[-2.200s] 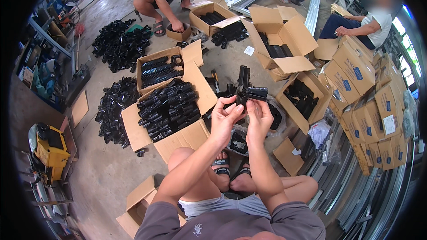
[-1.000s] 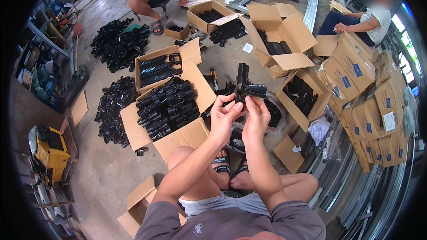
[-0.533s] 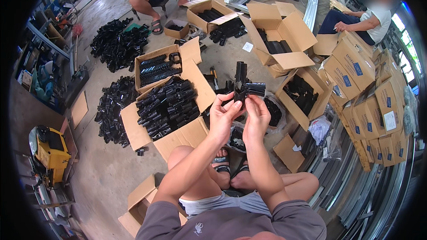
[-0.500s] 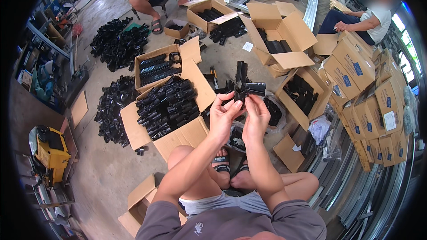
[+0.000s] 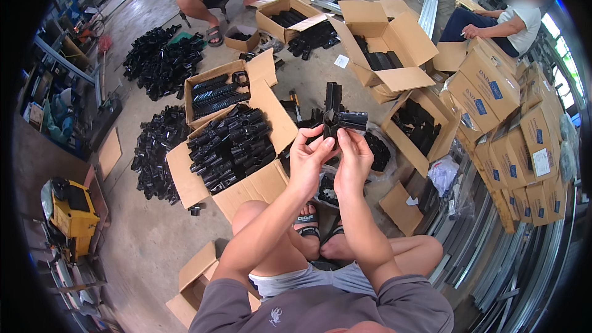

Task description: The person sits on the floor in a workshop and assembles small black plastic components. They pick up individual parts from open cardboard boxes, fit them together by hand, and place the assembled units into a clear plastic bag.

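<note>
Between my left hand (image 5: 308, 159) and my right hand (image 5: 353, 161) is a glossy black branched connector (image 5: 333, 100). One arm points away from me, another to the right. My left thumb and fingers pinch its near end from the left. The right hand's fingertips close on it from the right, below the side arm. Beyond and under the hands lie more black parts, some in a clear plastic bag (image 5: 378, 153). An open carton (image 5: 282, 124) packed with similar black connectors (image 5: 229, 146) stands to the left of my left hand.
Another carton (image 5: 217, 95) holds rows of black parts. Loose piles of black pieces (image 5: 161, 65) lie on the floor at left. An open carton (image 5: 421, 124) stands at right, near stacked closed boxes (image 5: 484, 95) and long metal profiles (image 5: 475, 259). Other people sit farther off.
The connector stays in both hands, almost unmoved, its far arm turned very slightly. The surroundings have shifted a little left in the picture.
</note>
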Demonstrator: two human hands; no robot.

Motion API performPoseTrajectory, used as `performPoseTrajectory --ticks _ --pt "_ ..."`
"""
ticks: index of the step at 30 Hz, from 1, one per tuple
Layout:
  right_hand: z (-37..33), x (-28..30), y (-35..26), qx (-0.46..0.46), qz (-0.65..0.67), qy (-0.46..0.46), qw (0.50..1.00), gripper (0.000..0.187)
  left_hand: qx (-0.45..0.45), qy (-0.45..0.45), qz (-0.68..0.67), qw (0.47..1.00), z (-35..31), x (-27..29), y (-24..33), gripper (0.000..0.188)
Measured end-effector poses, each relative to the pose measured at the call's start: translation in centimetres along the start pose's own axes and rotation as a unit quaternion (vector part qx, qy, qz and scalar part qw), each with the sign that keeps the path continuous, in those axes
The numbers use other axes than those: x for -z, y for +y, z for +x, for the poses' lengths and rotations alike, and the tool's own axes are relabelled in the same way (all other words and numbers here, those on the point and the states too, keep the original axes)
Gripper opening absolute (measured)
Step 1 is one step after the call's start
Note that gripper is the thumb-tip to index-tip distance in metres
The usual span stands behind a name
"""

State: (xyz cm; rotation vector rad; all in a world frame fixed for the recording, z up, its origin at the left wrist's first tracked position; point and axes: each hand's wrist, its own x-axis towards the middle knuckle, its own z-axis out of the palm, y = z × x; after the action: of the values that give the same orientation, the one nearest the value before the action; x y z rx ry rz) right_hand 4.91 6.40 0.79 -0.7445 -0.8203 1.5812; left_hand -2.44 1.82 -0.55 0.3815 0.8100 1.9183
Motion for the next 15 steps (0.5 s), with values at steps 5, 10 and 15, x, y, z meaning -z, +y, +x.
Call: performPoseTrajectory --ticks 5,10,15 --pt "-0.4 0.6 0.3 0.055 -0.030 0.014 0.998 0.015 0.071 -0.010 -0.103 0.992 0.3 0.7 -0.1 0.024" --pt "-1.1 1.3 -1.0 0.100 -0.038 0.002 0.994 0.016 0.119 -0.085 -0.218 0.965 0.0 0.1 1.4 0.021" --pt "-2.2 1.2 -2.9 0.244 -0.098 -0.037 0.964 0.030 0.159 -0.182 -0.291 0.926 -0.4 0.4 1.8 0.026"
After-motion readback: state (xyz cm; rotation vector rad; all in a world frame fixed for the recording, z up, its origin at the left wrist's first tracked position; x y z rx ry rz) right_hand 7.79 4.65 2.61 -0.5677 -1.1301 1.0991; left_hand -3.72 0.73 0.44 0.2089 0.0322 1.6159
